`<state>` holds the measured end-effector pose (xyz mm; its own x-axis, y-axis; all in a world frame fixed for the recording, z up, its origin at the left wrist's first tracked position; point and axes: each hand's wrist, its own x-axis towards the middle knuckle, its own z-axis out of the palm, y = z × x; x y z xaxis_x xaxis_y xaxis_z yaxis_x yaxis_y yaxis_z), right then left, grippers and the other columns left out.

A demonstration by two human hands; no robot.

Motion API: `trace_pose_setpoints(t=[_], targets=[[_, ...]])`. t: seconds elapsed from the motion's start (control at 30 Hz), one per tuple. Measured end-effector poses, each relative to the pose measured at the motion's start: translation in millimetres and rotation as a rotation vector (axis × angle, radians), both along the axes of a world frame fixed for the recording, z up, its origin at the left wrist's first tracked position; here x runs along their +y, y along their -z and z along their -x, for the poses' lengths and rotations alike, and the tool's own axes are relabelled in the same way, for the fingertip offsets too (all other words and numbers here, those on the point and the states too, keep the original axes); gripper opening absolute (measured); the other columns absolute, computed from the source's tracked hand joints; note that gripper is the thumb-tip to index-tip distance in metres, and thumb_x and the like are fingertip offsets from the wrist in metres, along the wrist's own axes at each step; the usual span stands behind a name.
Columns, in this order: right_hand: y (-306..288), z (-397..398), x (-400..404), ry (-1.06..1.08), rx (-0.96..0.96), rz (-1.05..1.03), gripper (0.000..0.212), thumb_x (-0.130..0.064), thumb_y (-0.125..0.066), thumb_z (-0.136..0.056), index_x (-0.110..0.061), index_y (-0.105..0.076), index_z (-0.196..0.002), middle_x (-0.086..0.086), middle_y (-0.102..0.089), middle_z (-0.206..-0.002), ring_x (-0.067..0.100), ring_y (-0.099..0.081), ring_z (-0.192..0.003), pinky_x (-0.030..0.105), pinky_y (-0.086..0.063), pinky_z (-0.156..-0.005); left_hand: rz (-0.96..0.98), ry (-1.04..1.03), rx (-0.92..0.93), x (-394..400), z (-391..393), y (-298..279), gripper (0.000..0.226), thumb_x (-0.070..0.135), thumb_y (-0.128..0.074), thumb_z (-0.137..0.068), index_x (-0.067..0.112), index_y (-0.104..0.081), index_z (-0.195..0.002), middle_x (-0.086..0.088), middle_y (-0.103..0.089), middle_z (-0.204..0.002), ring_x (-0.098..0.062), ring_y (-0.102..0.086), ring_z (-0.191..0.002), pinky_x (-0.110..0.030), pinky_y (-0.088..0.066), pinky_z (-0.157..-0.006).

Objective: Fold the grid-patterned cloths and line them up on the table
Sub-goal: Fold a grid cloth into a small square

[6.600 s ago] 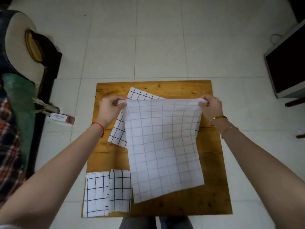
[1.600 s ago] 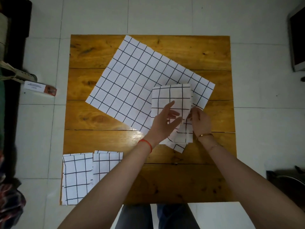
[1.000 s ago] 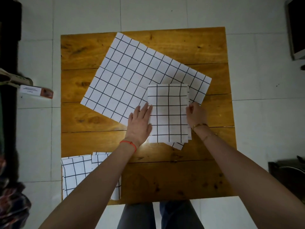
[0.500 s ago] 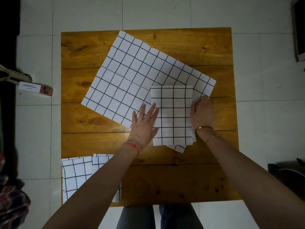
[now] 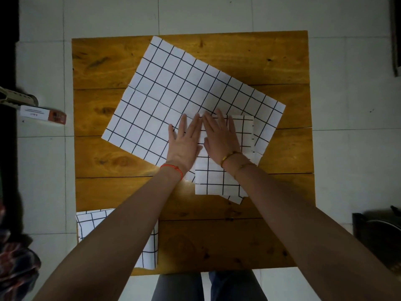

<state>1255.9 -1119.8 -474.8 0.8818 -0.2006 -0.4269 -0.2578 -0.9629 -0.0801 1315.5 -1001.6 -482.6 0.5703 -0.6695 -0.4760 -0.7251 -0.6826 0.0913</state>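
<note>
A folded grid-patterned cloth (image 5: pixel 213 181) lies near the middle of the wooden table (image 5: pixel 271 242), partly over a large unfolded grid cloth (image 5: pixel 173 90) spread at an angle. My left hand (image 5: pixel 184 142) and my right hand (image 5: pixel 221 137) lie flat side by side, fingers straight. The right hand presses on the folded cloth. The left hand lies at its left edge, mostly over the unfolded cloth. Folded grid cloths (image 5: pixel 149 248) lie at the table's near left corner, mostly hidden by my left forearm.
The table stands on a white tiled floor (image 5: pixel 347 105). A small white and red box (image 5: pixel 42 114) lies on the floor to the left, next to dark furniture. A dark object (image 5: pixel 377 235) sits at the right edge.
Both hands have moved from the folded cloth's sides to its top middle and now lie flat side by side. The folded cloth has stayed in place.
</note>
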Motion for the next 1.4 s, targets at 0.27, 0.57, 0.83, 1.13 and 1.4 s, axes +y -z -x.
trace_pose_setpoints(t=[0.27, 0.57, 0.83, 1.13, 1.4], targets=[[5.7, 30.9, -31.6, 0.069, -0.006, 0.111, 0.061, -0.037, -0.030, -0.098, -0.011, -0.013, -0.151, 0.005, -0.014, -0.159, 0.031, -0.009, -0.146, 0.057, -0.013, -0.115, -0.083, 0.040, -0.032, -2.9, -0.1, 0.3, 0.074, 0.043, -0.030, -0.101, 0.015, 0.017, -0.151, 0.001, 0.023, -0.159, -0.032, 0.016, -0.147, -0.061, -0.011, -0.116], [1.8, 62.4, -63.0, 0.248, -0.046, 0.137, 0.061, -0.041, -0.019, -0.098, -0.011, -0.013, -0.151, 0.004, -0.013, -0.159, 0.032, -0.008, -0.146, 0.053, -0.006, -0.117, -0.087, 0.040, -0.034, -5.3, 2.4, -3.6, 0.072, 0.039, -0.029, -0.102, 0.014, 0.016, -0.151, 0.000, 0.022, -0.159, -0.034, 0.016, -0.146, -0.061, -0.010, -0.116], [1.1, 43.6, -20.3, 0.017, -0.003, -0.078, 0.055, -0.032, -0.025, -0.100, -0.015, -0.013, -0.151, 0.001, -0.012, -0.159, 0.026, -0.004, -0.147, 0.051, -0.005, -0.119, 0.026, 0.030, -0.021, 11.9, 24.9, -5.8, 0.061, 0.030, -0.027, -0.103, 0.014, 0.003, -0.154, -0.001, 0.005, -0.162, -0.030, 0.008, -0.148, -0.058, -0.008, -0.117], [-4.6, 42.7, -13.1, 0.076, 0.066, -0.103, 0.062, -0.027, -0.031, -0.098, -0.019, -0.001, -0.152, -0.005, 0.002, -0.160, 0.025, 0.003, -0.147, 0.052, -0.002, -0.118, 0.053, 0.094, 0.047, 81.9, 88.1, -2.0, 0.060, 0.033, -0.029, -0.101, 0.015, -0.007, -0.154, 0.000, -0.003, -0.163, -0.026, 0.000, -0.149, -0.056, -0.017, -0.116], [-5.5, 42.5, -11.0, 0.072, 0.066, -0.072, 0.062, -0.029, -0.030, -0.098, -0.020, 0.000, -0.152, -0.005, 0.004, -0.160, 0.025, 0.003, -0.147, 0.051, 0.000, -0.118, 0.078, 0.099, 0.065, 123.6, 132.7, -7.3, 0.057, 0.035, -0.030, -0.100, 0.016, -0.020, -0.153, 0.000, -0.019, -0.160, -0.025, -0.016, -0.147, -0.054, -0.025, -0.115]])
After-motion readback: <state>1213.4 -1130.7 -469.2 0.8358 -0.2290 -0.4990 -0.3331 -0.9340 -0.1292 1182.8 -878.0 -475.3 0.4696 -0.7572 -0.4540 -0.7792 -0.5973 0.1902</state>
